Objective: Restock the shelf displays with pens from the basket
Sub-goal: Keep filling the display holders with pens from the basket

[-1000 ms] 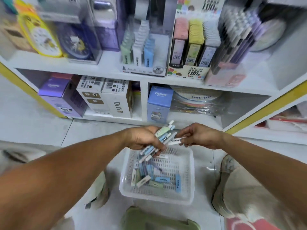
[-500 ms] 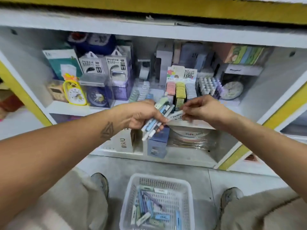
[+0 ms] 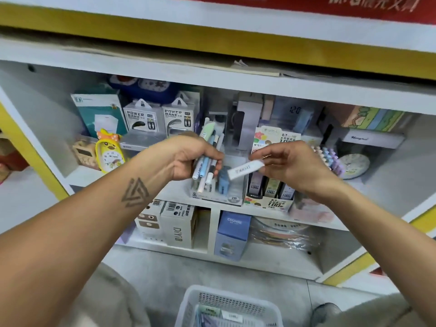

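Note:
My left hand (image 3: 188, 156) grips a bunch of pastel pens (image 3: 208, 161), blue, white and green, held upright in front of the middle shelf. My right hand (image 3: 292, 164) pinches one white pen (image 3: 245, 169) with a barcode label, held slantwise beside the bunch. Just behind and below both hands stands a clear pen display (image 3: 221, 190) marked 2B on the shelf, with a few blue and white pens in it. The white mesh basket (image 3: 188, 308) sits on the floor at the bottom edge, with more pens inside.
A refill display box (image 3: 271, 199) marked 100 stands right of the clear display, with pastel pens (image 3: 328, 159) further right. Power bank boxes (image 3: 162, 116) and a yellow clock (image 3: 108, 154) stand at the left. Boxes fill the lower shelf (image 3: 179, 249). My knees flank the basket.
My head has tipped up, so the basket slid to the bottom edge. Both hands rose from the basket to the middle shelf. The right hand drew one white pen apart from the bunch.

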Tool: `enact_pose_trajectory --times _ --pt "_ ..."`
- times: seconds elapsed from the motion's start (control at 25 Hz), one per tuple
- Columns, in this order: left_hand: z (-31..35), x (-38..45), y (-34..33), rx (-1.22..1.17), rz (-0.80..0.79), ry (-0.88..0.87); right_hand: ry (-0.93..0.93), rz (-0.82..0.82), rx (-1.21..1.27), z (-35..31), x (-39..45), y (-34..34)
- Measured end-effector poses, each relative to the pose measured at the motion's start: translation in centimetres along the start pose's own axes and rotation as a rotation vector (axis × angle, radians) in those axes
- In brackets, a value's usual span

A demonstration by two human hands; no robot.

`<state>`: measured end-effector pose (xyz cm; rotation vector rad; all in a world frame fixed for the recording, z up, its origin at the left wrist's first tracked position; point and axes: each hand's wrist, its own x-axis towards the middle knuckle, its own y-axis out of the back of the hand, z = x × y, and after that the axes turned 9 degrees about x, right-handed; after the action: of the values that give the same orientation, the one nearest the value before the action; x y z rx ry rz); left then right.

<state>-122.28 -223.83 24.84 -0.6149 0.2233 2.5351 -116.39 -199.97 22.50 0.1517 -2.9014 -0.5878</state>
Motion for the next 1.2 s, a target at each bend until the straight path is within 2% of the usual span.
enact_pose_trajectory --times 0.16,0.32,0.72,0.88,1.2 --pt "1.3 0.2 1.5 0.008 0.038 -0.026 0.033 0.036 -0.199 -0.5 2.1 -1.0" --pt "1.0 0.2 2.9 0.050 0.070 -0.001 0.117 0.010 -0.526 -0.9 3.7 -2.7" --pt "-0.4 0.4 4.4 0.073 0.078 0.020 0.054 -0.047 -0.705 -1.2 5.2 -2.7" --pt "-0.4 0.3 4.2 0.079 0.058 0.020 0.101 -0.111 -0.847 -0.2 4.0 -4.1" --pt "-0.6 0.2 2.8 0.051 0.013 0.021 0.127 -0.128 -0.839 0.0 3.4 -4.8"
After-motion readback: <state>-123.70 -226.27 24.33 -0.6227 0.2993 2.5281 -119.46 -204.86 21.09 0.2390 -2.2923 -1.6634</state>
